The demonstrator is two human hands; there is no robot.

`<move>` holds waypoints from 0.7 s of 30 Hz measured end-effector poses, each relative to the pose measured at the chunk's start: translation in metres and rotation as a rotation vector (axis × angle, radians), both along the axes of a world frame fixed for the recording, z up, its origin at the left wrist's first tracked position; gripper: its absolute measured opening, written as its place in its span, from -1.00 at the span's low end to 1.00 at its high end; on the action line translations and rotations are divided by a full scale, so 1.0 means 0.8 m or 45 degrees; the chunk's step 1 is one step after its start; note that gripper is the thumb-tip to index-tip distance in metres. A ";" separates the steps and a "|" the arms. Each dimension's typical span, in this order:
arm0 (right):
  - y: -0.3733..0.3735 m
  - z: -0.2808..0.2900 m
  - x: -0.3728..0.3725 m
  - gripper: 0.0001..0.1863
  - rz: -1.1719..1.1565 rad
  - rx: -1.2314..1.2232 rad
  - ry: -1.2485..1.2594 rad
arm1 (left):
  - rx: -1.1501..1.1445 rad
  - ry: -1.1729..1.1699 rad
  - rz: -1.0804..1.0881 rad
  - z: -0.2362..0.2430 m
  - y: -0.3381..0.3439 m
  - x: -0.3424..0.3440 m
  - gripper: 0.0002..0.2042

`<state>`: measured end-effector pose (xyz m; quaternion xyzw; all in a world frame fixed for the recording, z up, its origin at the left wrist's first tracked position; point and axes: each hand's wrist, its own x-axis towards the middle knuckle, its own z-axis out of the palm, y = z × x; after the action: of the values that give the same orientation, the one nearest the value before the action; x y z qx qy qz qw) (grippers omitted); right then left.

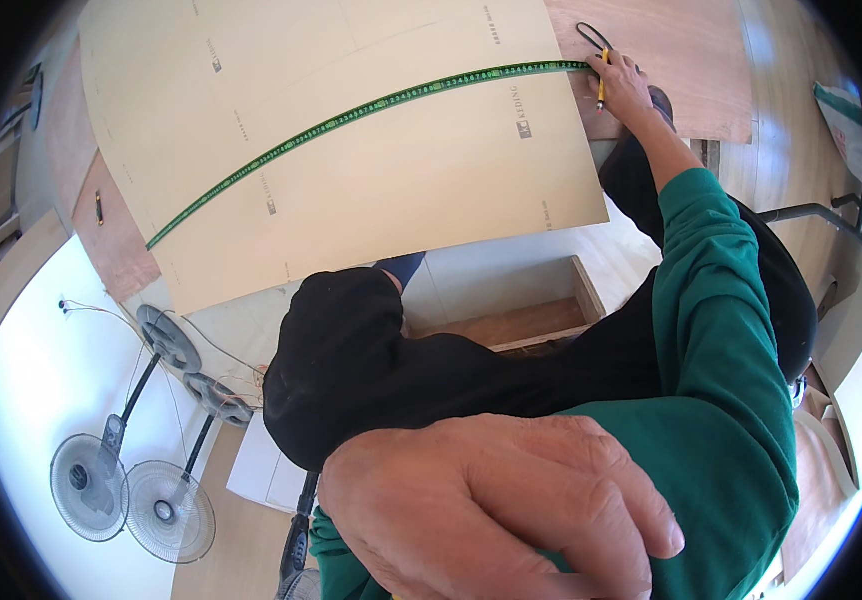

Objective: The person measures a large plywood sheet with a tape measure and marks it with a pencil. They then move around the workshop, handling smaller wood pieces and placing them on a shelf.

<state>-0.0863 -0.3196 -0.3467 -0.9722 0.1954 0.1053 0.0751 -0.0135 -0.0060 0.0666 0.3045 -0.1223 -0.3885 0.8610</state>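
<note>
A green tape measure [381,102] stretches across a large cream board [371,180] with faint printed marks, from its left edge to past its right edge. At that right end my right hand [623,85] is closed on a slim yellow pencil-like tool [603,80], its fingers at the tape; a black loop lies just beyond. Very close below the camera, my left hand [496,500] is curled, fingers bent; what it holds is mostly hidden, with a bit of yellow at the lower edge. A small dark-and-yellow tool [99,208] lies on reddish plywood [121,250] at the left.
My black-trousered legs [351,370] are bent below the board, beside an open wooden box [587,300]. Standing fans [91,485] with trailing wires are at lower left. Plywood [691,50] extends at upper right, near a white sack [841,130] and dark metal tubing [801,212].
</note>
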 end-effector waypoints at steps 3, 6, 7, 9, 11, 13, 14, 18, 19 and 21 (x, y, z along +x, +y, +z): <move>-0.003 0.001 0.003 -0.64 0.000 0.014 0.063 | -0.248 -0.158 0.374 -0.015 -0.024 -0.020 -0.70; -0.007 0.002 0.010 -0.61 -0.002 0.000 0.194 | -0.508 -0.273 0.413 -0.034 -0.027 -0.026 -0.72; -0.009 0.003 0.011 -0.61 -0.016 0.002 0.205 | -0.389 -0.150 0.295 -0.021 -0.013 -0.023 -0.73; -0.009 0.003 0.013 -0.61 -0.013 0.027 0.178 | -0.323 -0.052 0.209 -0.015 0.002 -0.021 -0.76; -0.007 0.002 0.013 -0.62 -0.017 0.020 0.119 | -0.405 -0.087 0.231 -0.021 0.007 -0.023 -0.80; -0.003 -0.001 0.009 -0.62 -0.030 0.008 0.104 | -0.427 -0.117 0.182 -0.029 0.009 -0.022 -0.84; -0.002 -0.003 0.007 -0.62 -0.037 -0.004 0.109 | -0.435 -0.123 0.179 -0.031 0.009 -0.022 -0.85; -0.008 -0.001 0.011 -0.62 -0.016 0.010 0.162 | -0.428 -0.050 0.070 -0.027 0.011 -0.011 -0.88; -0.012 0.002 0.015 -0.61 -0.003 0.025 0.203 | -0.362 0.030 -0.114 -0.015 0.025 0.002 -0.88; -0.018 0.011 0.023 -0.62 0.044 0.042 0.265 | -0.267 0.006 -0.330 -0.010 0.033 0.014 -0.90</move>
<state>-0.0682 -0.3338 -0.3379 -0.9578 0.1836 0.2103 0.0684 -0.0022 0.0207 0.0587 0.1939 -0.1984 -0.4822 0.8310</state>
